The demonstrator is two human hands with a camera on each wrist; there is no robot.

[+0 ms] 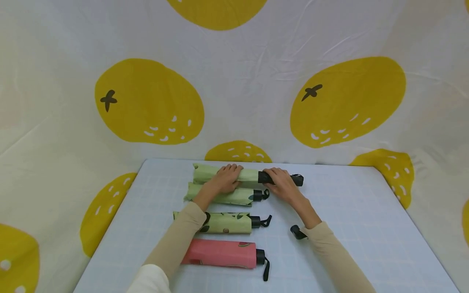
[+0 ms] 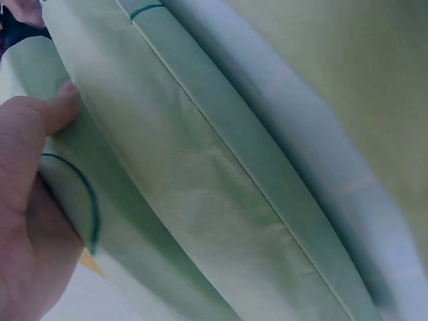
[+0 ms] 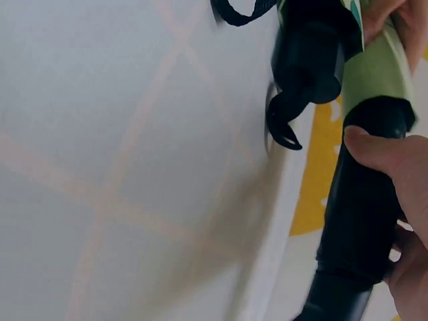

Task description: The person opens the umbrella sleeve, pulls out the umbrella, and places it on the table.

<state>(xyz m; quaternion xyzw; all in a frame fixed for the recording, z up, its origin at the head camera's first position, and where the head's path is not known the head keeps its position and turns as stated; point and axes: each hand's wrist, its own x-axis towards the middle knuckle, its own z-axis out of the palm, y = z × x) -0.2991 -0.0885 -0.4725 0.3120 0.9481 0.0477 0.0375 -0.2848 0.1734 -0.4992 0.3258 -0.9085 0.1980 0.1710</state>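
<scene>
Both hands are on the farthest of several folded umbrellas, a pale green umbrella lying crosswise at the back of the table. My left hand grips its fabric, and in the left wrist view the thumb presses on the green cloth. My right hand holds the long black handle, thumb on one side and fingers behind. Just nearer lies a second green umbrella, its short black handle and strap pointing right. The left wrist partly covers it.
Nearer lie a green umbrella with dark spots and a pink umbrella with watermelon prints, both partly behind the left sleeve. A short black object shows beside the right sleeve. A fruit-patterned curtain hangs behind the table.
</scene>
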